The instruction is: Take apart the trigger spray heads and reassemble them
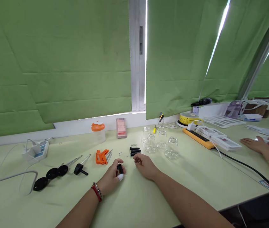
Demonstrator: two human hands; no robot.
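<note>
My left hand (115, 174) is closed around a small black plastic part (120, 168); a white wrap covers its thumb tip. Just to the right, my right hand (145, 165) has its fingertips pinched together, and what they hold is too small to make out. Several black cylindrical parts (135, 151) lie right beyond that hand, with a small spring (134, 145) behind them. Tiny metal pieces (120, 154) are scattered between the hands and the wall. Orange plastic parts (101, 156) with metal rods lie beyond my left hand.
Glass jars (172, 148) stand right of centre, near an orange power strip (198, 138). At left are black-handled metal rods (62, 170). An orange-lidded cup (98, 133) stands by the wall. Another person's hands (255, 145) rest at far right. A black cable crosses the right side.
</note>
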